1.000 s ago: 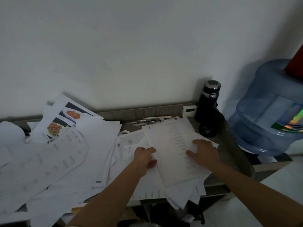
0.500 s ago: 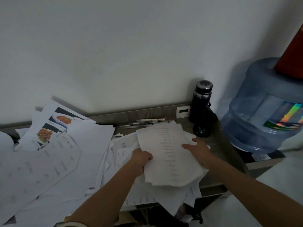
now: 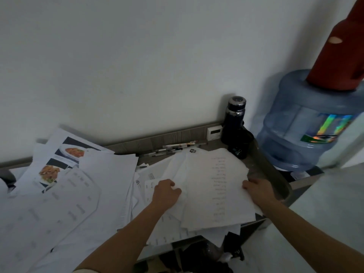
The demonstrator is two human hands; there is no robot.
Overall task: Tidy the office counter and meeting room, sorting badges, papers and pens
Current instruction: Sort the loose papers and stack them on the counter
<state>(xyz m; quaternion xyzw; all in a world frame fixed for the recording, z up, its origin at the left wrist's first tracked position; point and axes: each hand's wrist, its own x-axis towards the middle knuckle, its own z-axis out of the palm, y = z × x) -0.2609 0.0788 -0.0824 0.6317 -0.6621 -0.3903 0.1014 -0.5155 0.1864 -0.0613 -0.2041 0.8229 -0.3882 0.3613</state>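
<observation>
**Both hands on the sheaf**

The fingers (image 3: 173, 187) of our left hand (image 3: 166, 195) curl over the left edge of the list sheet (image 3: 214, 184). Those of our right hand (image 3: 257, 190) clasp its right edge. We judge that this grip from opposite sides is meant to gather and square the pages beneath. The sheaf lies at the right end of the tabletop (image 3: 263, 167), overhanging its front. The pens (image 3: 173, 150) line the back rail, clear of our work. Loose papers (image 3: 102, 186) sprawl to the left, unsorted.
</observation>
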